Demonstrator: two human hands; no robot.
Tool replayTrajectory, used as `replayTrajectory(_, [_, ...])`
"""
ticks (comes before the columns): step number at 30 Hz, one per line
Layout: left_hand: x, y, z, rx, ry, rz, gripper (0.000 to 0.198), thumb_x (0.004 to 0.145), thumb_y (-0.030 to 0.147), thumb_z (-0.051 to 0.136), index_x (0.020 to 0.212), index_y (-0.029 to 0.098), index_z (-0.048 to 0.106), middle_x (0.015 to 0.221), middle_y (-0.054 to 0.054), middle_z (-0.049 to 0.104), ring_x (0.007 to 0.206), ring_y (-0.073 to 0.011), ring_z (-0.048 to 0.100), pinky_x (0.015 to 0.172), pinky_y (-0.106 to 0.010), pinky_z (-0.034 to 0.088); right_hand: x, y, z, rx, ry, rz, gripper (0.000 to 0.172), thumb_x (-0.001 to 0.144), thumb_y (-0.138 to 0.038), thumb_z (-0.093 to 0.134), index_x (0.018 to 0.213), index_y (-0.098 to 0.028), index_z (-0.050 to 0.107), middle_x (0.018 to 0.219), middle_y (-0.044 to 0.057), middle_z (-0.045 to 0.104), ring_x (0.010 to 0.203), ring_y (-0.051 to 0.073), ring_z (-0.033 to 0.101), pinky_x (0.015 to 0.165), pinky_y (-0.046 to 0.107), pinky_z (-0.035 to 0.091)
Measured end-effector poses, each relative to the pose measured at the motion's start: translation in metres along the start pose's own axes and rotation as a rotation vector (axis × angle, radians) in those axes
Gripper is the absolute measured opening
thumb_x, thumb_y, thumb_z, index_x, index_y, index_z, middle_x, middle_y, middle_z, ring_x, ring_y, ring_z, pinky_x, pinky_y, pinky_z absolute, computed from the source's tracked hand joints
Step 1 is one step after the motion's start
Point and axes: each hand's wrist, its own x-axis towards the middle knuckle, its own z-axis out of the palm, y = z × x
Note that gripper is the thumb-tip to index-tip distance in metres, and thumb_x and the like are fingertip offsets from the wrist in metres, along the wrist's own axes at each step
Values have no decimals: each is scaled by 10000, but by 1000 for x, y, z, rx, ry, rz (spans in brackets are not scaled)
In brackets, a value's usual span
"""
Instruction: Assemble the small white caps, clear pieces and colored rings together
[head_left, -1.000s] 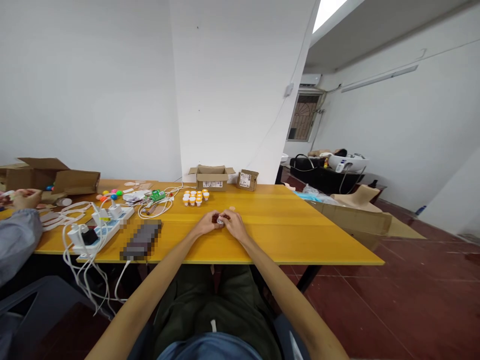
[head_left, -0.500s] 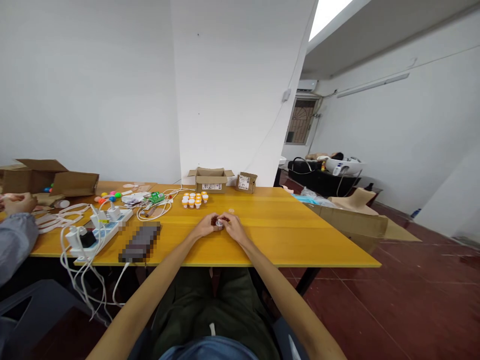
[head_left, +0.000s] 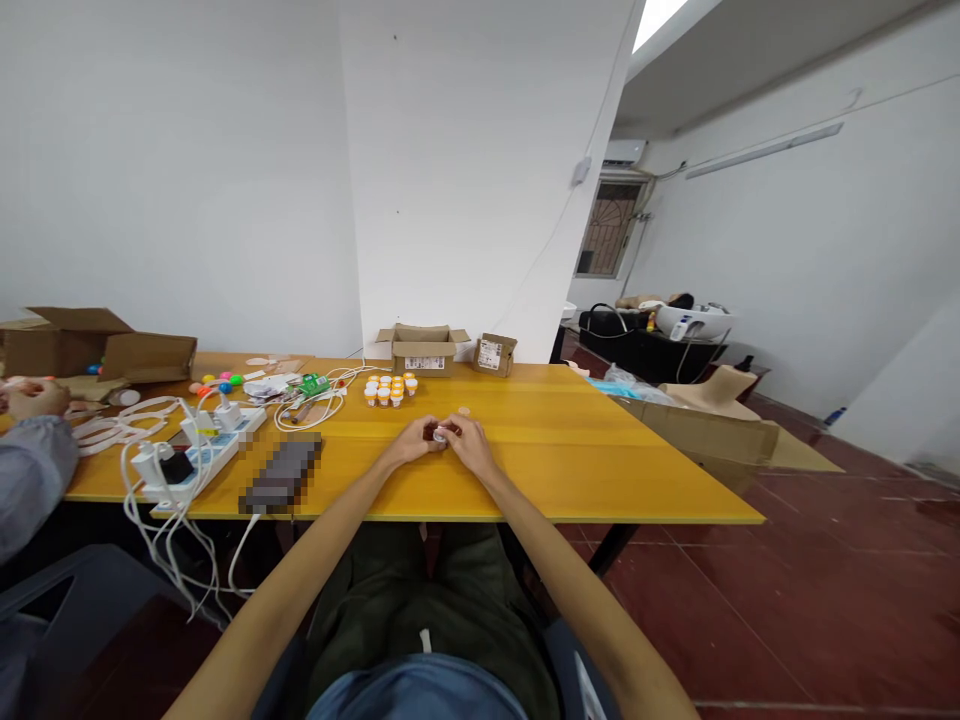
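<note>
Both my hands meet over the middle of the yellow-brown table (head_left: 600, 470). My left hand (head_left: 415, 440) has its fingers closed round a small whitish container (head_left: 439, 435). From the other side, my right hand (head_left: 465, 440) pinches the top of the same container. Its details are too small to tell. A thin pale disc (head_left: 464, 411) lies just beyond my right hand. Farther back to the left stand several small jars (head_left: 390, 391) with white and orange colouring, grouped close together.
Behind the jars are an open cardboard box (head_left: 424, 358) and a smaller box (head_left: 493, 355). To the left lie a dark blurred device (head_left: 281, 475), a white power strip (head_left: 217, 455) and cables. A person's hand (head_left: 37, 398) is at the far left, near coloured balls (head_left: 225, 386).
The view has tilted down slightly, so the table and things on it appear higher. Both my hands remain together on the small container, with the right fingers slightly shifted.
</note>
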Motion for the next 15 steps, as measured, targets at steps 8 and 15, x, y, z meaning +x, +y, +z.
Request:
replayTrajectory(8, [-1, 2, 0, 17, 12, 8, 277, 624, 191, 780, 866, 174, 646, 825, 9, 683, 806, -166, 642, 798, -296, 522, 0, -3, -1, -54, 16, -10, 149, 846, -213, 623, 718, -232, 698, 785, 32, 743, 744, 196, 663, 732, 295, 504])
replayTrajectory(15, [0, 0, -1, 38, 7, 16, 289, 630, 241, 795, 868, 170, 648, 805, 6, 667, 794, -167, 627, 783, -296, 512, -1, -4, -2, -48, -11, -46, 180, 875, -211, 580, 756, -234, 713, 809, 34, 747, 781, 200, 669, 751, 295, 510])
